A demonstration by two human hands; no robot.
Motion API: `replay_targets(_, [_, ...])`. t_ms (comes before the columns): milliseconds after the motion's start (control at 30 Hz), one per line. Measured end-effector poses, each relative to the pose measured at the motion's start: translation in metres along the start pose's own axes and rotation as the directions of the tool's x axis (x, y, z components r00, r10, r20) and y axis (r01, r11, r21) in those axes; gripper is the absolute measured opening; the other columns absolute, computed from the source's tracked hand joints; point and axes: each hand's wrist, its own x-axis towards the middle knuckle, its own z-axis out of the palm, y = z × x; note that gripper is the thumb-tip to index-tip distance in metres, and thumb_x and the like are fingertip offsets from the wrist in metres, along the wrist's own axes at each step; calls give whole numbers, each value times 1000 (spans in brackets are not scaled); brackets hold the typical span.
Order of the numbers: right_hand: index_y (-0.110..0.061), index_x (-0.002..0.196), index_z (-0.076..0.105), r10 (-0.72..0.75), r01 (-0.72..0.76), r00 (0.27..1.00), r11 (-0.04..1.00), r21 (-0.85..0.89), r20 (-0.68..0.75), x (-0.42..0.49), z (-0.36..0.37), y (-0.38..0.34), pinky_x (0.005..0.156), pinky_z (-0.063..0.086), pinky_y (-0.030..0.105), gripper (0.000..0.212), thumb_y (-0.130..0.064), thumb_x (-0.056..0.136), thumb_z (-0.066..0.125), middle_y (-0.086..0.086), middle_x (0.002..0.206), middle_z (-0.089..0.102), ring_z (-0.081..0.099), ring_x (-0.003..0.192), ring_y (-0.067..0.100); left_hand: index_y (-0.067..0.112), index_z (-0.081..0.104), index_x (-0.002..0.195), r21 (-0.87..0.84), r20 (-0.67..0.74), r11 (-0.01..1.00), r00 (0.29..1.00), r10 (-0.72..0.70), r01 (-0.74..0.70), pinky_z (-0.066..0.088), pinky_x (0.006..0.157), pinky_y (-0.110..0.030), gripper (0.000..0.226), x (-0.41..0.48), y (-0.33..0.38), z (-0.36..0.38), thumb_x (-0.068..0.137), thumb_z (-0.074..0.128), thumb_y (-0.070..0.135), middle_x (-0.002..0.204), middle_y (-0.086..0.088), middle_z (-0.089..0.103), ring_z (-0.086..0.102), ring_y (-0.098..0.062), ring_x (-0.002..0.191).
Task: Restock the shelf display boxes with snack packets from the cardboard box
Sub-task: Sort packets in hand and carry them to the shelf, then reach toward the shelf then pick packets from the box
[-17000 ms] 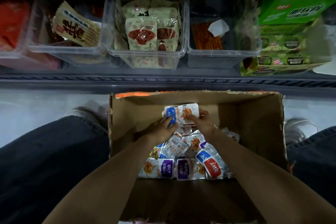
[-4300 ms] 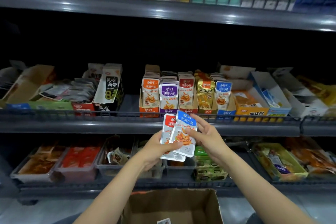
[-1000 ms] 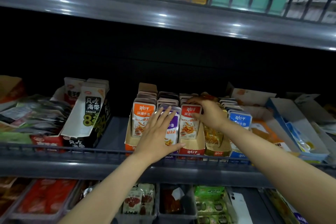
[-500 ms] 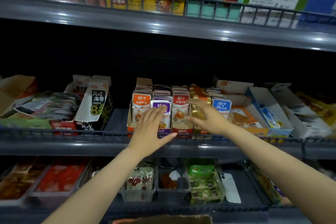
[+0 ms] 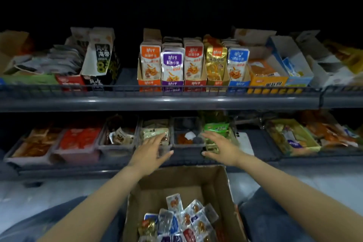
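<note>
At 12 o'clock over the cardboard box [image 5: 176, 182], left hand [image 5: 151, 150] and right hand [image 5: 220, 148] have dropped from the display boxes [image 5: 193, 84], fingers loose and empty: batch looks shelved, more snack packets [image 5: 188, 220] wait at 6 o'clock.

print on the upper shelf [image 5: 176, 102]
a large 8 below 海带 on the black-and-white carton [image 5: 101, 59]; 深海小鱼 on the gold packet [image 5: 215, 63].

Five upright display boxes [image 5: 193, 82] full on shelf, cardboard box [image 5: 182, 182] below holding loose snack packets [image 5: 176, 220]
</note>
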Motion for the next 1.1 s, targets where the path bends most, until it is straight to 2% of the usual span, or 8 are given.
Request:
replay_targets(167, [-30,149,22,102,-112,984,991,66,148,-12,73,23,116,23,37,74,-49,88,59,-6,158,15,14,146,16,22,18,150,75,171,990,976,-133,122,27,112,-36,76,-17,-31,52,90,38,64,155,0,26,23,-20,142])
replay_targets(433, [-14,147,28,240,-293,923,945,146,300,-16,166,54,113,19,24,71,-32,88,65,8,154,24,24,142,21,19,20,150,100,380,943,864,-330,317,22,116,-37,69,-40,-75,133,95,34,58,155,-7,27,27,-25,141])
replay_targets(633, [-18,144,34,330,-446,843,870,210,425,-16,224,73,109,32,27,72,-38,84,69,5,148,35,37,134,21,21,31,144,81,512,917,773,-375,392,36,106,-38,63,-44,-100,188,93,35,59,145,-7,42,43,-26,128])
replay_targets(833, [-12,116,61,378,-531,803,804,267,461,-13,265,96,101,42,34,38,-30,83,71,0,111,59,54,110,15,21,30,146,-17,566,856,711,-417,516,35,105,-32,62,-40,-113,233,94,41,53,150,-5,36,39,-26,131])
replay_targets(900, [-30,103,66,404,-578,776,762,292,484,-15,273,100,102,41,34,41,-52,69,76,-2,107,61,54,111,17,22,31,145,-43,593,809,667,-452,586,37,102,-30,61,-39,-114,246,94,42,53,150,-3,36,42,-25,130])
replay_targets(1000, [-43,78,68,423,-636,738,696,332,526,-19,323,141,107,36,42,56,-87,43,62,2,115,64,47,123,27,19,32,145,-48,605,760,624,-494,648,42,99,-31,62,-37,-120,264,95,42,52,147,-6,40,48,-26,124])
replay_targets(1067, [-33,107,67,469,-678,705,665,313,531,-12,306,117,105,33,28,51,-65,67,71,-6,101,61,41,123,19,13,36,144,-41,617,730,592,-518,682,43,92,-29,62,-36,-128,274,95,45,49,141,-11,47,53,-29,118])
replay_targets(1100, [-25,119,60,482,-692,697,648,320,531,-8,309,114,94,33,18,49,-48,78,72,-8,96,55,41,116,14,10,38,142,-35,621,715,576,-532,698,42,93,-29,60,-37,-133,279,95,46,47,140,-13,48,52,-29,118])
